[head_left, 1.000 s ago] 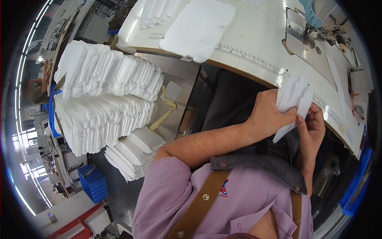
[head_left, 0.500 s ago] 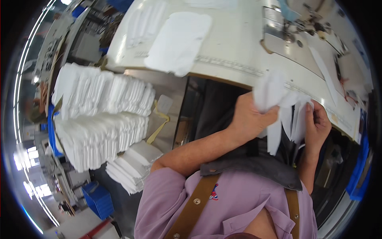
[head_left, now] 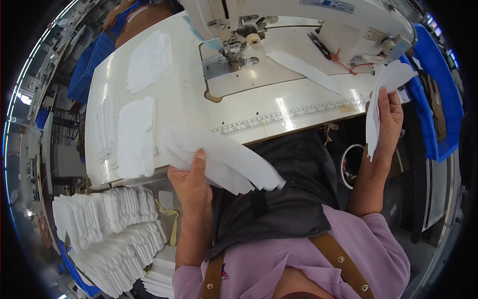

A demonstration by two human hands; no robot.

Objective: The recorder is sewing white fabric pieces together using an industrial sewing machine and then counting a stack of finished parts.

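Observation:
My left hand (head_left: 191, 182) grips a fanned bunch of thin white cloth pieces (head_left: 234, 167), its thumb on top, over the table's front edge and my dark apron. My right hand (head_left: 389, 117) is closed on a smaller bunch of curved white strips (head_left: 398, 72), held upright at the table's right end. Between and behind them are a sewing machine (head_left: 241, 47), a loose white strip (head_left: 303, 70) and black snips (head_left: 318, 45). Left of my left hand, flat white pieces (head_left: 135, 137) and another pile (head_left: 148, 62) lie on the white tabletop (head_left: 264, 117).
Tall stacks of white pieces (head_left: 104, 219) rest beside the table at lower left, above a blue container's edge. A blue bin (head_left: 430, 139) stands at the right, another (head_left: 84, 74) at the back left, near brown material (head_left: 127, 25). Workstations line the far left.
The view has swung round to face the sewing machine. My hands, earlier close together on one bunch, have moved apart, each holding part of it, the left leftward, the right up and rightward.

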